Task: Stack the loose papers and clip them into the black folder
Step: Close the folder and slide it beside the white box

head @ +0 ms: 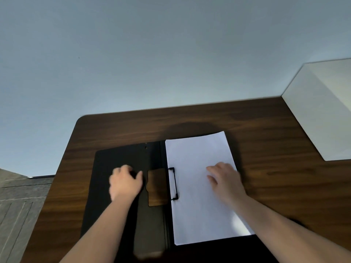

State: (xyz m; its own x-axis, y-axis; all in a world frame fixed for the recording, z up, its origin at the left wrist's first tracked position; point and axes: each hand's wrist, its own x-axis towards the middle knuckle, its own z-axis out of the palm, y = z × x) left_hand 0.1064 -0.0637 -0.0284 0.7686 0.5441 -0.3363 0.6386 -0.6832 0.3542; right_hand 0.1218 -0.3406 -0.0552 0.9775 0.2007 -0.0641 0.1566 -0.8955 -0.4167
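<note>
The black folder (121, 158) lies open and flat on a dark wooden table (275, 139). A stack of white papers (193, 168) rests on its right half, with the left edge under a black clip bar (173, 184) beside the spine. My right hand (226, 180) lies flat on the papers, fingers apart and pointing left. My left hand (124, 182) rests on the folder's left cover with fingers curled and blurred; nothing shows in it. A cut-out window in the left cover (157, 186) shows the wood beneath.
A white box (322, 111) stands on the table's back right corner. The table's left edge (62, 162) drops to a grey tiled floor (19, 205). A pale wall fills the upper view.
</note>
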